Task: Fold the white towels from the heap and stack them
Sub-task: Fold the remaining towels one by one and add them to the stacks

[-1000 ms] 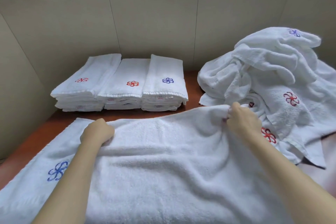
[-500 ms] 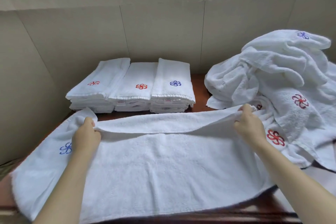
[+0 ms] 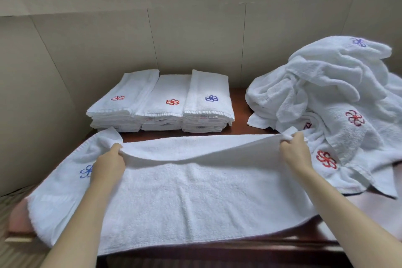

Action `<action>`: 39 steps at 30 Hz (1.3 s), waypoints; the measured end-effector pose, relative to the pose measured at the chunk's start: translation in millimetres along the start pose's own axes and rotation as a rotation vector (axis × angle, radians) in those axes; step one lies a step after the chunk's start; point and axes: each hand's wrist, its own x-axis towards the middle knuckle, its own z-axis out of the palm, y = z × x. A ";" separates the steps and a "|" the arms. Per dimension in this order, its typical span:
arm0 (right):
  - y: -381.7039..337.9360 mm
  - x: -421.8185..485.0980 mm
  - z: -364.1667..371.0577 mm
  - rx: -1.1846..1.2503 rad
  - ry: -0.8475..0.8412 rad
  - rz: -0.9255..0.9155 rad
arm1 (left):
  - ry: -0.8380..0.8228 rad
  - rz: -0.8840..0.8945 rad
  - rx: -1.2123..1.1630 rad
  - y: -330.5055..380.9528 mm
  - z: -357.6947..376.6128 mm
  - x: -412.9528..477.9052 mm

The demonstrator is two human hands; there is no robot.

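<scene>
A white towel (image 3: 185, 198) with a blue flower mark lies spread across the front of the dark wooden table (image 3: 239, 102). My left hand (image 3: 109, 164) grips its far edge near the left end. My right hand (image 3: 293, 151) grips the same edge near the right end, and the edge is lifted and sags between them. A heap of loose white towels (image 3: 330, 98) rises at the right. Three stacks of folded towels (image 3: 163, 102) stand side by side at the back left.
A beige panelled wall (image 3: 195, 39) closes the back and left sides right behind the stacks. The towel's near edge hangs over the table's front rim. The heap's lower towels spill down to the right front corner.
Both hands have lifted the towel's far edge off the table and pulled it toward me. The view has drawn back and tilted up, showing the table's front edge.
</scene>
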 end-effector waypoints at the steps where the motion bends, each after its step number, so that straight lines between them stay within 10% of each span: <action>1: 0.9 -0.4 -2.0 0.029 0.039 0.033 | 0.009 -0.003 0.003 -2.5 -1.0 -1.9; 6: 3.9 -5.8 -6.2 -0.054 0.001 0.033 | 0.047 0.030 0.015 -10.8 -10.8 -9.0; 12: -29.3 -17.4 -21.2 -0.905 -0.244 0.004 | -0.096 -0.080 0.271 -9.9 -21.8 -16.3; 23: -74.7 -84.5 86.6 -0.627 -0.580 -0.747 | 0.051 -0.045 0.288 4.7 -11.5 -29.3; 33: -47.6 -90.1 120.2 -0.595 -0.672 -0.821 | 0.156 -0.139 0.315 -7.3 0.4 -8.2; 39: -50.9 -91.0 119.7 -0.599 -0.648 -0.818 | 0.192 -0.468 -0.287 -39.9 -16.1 2.4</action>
